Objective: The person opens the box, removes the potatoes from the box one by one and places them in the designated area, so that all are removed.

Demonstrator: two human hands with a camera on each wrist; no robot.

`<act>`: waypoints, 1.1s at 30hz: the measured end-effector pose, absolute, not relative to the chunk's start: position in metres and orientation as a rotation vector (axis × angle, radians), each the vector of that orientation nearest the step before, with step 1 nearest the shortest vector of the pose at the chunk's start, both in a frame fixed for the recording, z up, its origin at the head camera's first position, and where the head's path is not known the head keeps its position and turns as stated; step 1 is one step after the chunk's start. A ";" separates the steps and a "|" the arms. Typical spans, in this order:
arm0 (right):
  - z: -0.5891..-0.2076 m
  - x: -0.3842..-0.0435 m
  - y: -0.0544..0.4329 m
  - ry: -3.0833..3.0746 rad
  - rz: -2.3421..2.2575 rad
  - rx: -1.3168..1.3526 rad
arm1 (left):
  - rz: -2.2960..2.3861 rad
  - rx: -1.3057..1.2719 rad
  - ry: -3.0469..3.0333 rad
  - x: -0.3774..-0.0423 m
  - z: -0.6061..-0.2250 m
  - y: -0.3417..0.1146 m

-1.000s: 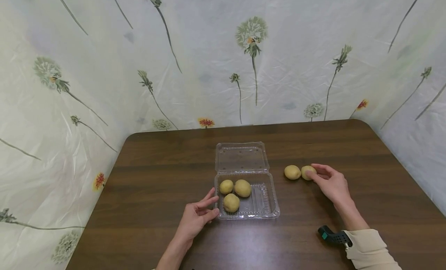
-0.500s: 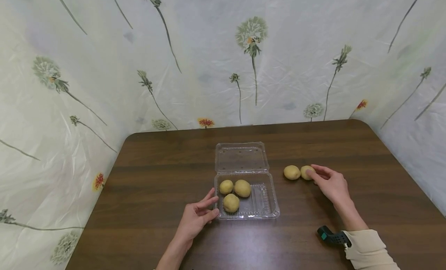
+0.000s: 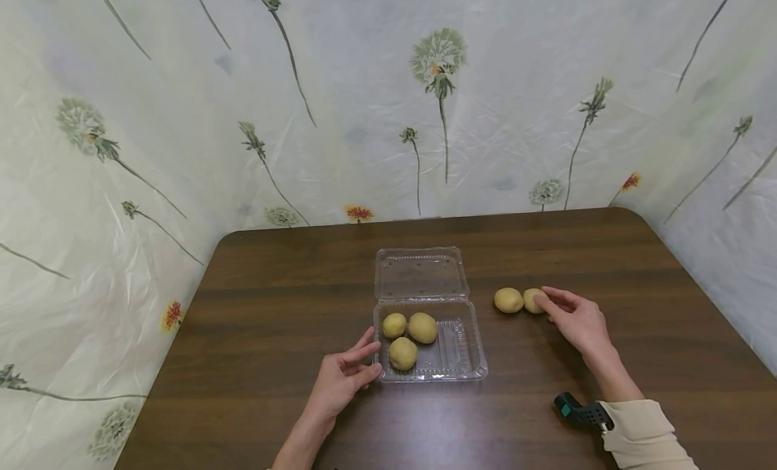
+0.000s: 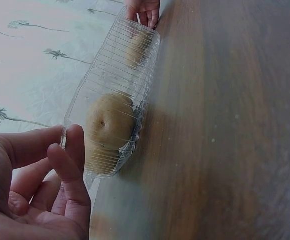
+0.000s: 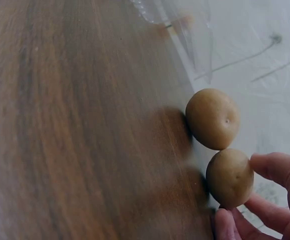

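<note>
flower-printed sheeting (image 3: 358, 119) backs a bench (image 3: 291, 281) where the left hand (image 3: 342, 379) pinches a clear clamshell (image 3: 450, 345) holding three potatoes (image 3: 403, 354) and the right hand (image 3: 581, 321) pinches a fourth potato (image 3: 533, 300) to its right, seemingly the grasping step, next needing a lift clear of a fifth potato (image 3: 508, 301).

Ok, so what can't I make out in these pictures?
Head view: right side of the potato at the right hand, behind its fingers.
Head view: rest of left forearm, beyond the bottom edge.
Left wrist view: right hand's remainder, past the top edge.
Right wrist view: clear container, blurred, mostly past the top edge.
</note>
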State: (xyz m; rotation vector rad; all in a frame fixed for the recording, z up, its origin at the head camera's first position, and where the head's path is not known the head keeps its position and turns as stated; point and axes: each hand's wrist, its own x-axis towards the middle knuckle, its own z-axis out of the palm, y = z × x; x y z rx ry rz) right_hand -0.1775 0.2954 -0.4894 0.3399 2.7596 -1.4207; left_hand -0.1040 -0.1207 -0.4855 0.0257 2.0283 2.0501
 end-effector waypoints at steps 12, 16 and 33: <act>-0.488 -0.171 0.300 2.763 -1.514 0.357 | 2.036 0.037 2.033 -0.104 -0.485 -0.120; -0.483 -0.163 0.301 2.824 -1.508 0.413 | 2.035 0.040 2.035 -0.105 -0.486 -0.120; -0.481 -0.140 0.289 2.746 -1.588 0.130 | 2.055 0.006 2.035 -0.104 -0.488 -0.120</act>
